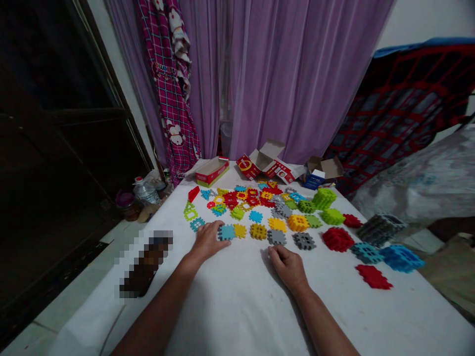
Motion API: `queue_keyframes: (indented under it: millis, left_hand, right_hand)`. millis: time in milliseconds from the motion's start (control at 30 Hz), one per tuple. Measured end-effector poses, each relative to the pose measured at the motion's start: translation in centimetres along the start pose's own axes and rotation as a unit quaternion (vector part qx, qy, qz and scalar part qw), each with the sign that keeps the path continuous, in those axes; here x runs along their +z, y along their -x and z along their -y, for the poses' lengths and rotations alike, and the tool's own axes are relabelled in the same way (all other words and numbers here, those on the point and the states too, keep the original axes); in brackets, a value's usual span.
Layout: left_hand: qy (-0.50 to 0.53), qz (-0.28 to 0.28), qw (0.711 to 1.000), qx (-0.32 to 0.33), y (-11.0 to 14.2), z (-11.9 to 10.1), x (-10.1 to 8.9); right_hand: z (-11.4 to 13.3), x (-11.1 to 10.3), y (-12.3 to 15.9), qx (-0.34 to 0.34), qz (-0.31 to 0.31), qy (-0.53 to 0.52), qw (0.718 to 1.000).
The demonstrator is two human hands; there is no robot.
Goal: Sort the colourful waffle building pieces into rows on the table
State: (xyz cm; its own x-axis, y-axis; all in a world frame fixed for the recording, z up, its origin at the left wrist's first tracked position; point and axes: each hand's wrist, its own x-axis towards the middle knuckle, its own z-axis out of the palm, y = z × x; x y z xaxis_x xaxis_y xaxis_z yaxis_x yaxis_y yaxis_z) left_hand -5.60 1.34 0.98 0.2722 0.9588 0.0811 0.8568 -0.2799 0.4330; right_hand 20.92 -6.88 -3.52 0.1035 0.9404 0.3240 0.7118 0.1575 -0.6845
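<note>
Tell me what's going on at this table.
A person is at a white-covered table spread with toothed pieces. The left hand is at a light-blue piece; whether it grips that is unclear. The right hand is curled near a gray piece. Other pieces lie scattered or stacked, with opened boxes behind.

Dim lt, soft shadows, edges stretched, pt. pixelated.
</note>
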Motion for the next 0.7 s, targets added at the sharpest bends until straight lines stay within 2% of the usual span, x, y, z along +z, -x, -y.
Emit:
queue_keyframes:
  millis: [233,433,567,700]
  left_hand:
    - [0.006,0.004,1.0,0.027,-1.2,-1.1,-0.6]
    - [-0.026,-0.036,0.999,0.0,-1.0,0.8,-0.1]
    - [-0.039,-0.05,0.998,-0.028,-1.3,2.1,-0.5]
    - [-0.039,-0.05,0.998,-0.021,-2.0,1.8,-1.0]
  right_hand:
    - [-0.2,0.0,0.0,-0.001,0.008,-0.005,1.0]
    - [0.3,-0.3,0.0,-0.005,0.004,-0.003,1.0]
    - [0.4,-0.3,0.0,-0.001,0.003,-0.004,1.0]
    - [0.1,0.0,0.0,0.007,0.008,-0.001,1.0]
